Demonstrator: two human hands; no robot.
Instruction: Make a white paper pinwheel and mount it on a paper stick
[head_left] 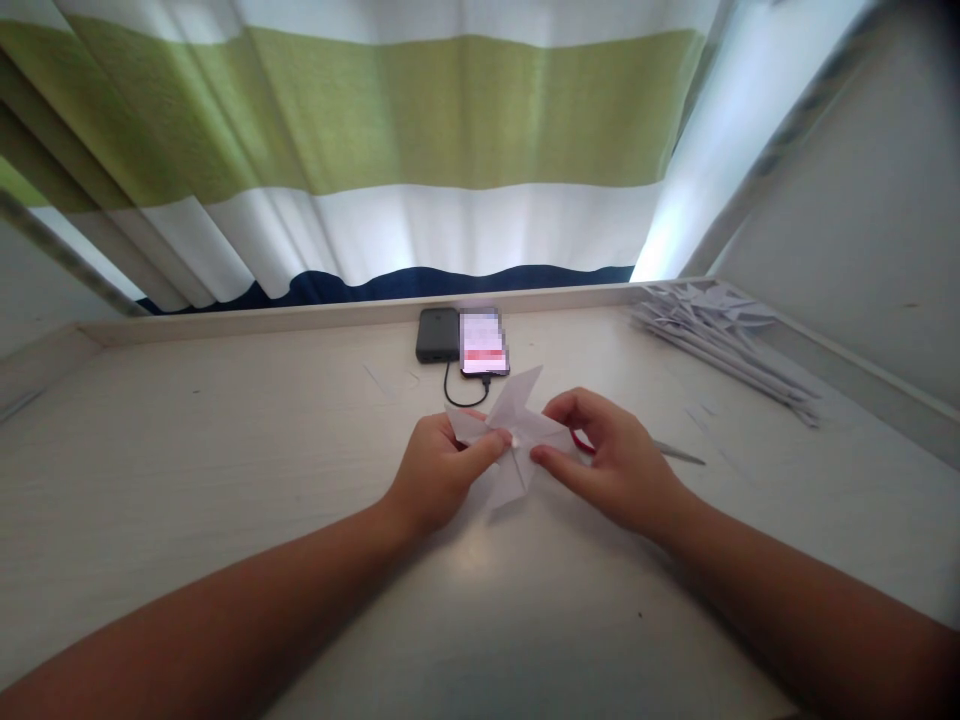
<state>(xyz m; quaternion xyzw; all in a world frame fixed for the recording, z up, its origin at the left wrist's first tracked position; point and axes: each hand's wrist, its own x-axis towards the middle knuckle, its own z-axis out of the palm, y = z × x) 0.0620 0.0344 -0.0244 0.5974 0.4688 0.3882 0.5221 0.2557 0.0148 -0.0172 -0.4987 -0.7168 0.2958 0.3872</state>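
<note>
A white paper pinwheel [517, 405] with pointed blades is held between my two hands, above the tabletop. My left hand [444, 468] grips it from the left, thumb pressed near its centre and fingers behind the paper. From the other side, my right hand [611, 455] pinches the right blade between thumb and fingers. Beneath and behind that hand lie scissors [681, 453] with a red handle. Their blades point right, and part of the handle is covered by my fingers.
A black power bank [438, 335] and a lit phone [482, 340], with a short cable, lie near the back ledge. Several paper pinwheels on paper sticks [727, 345] are piled at the back right. Thin paper scraps lie on the white table [225, 440]. A striped curtain [450, 120] hangs behind.
</note>
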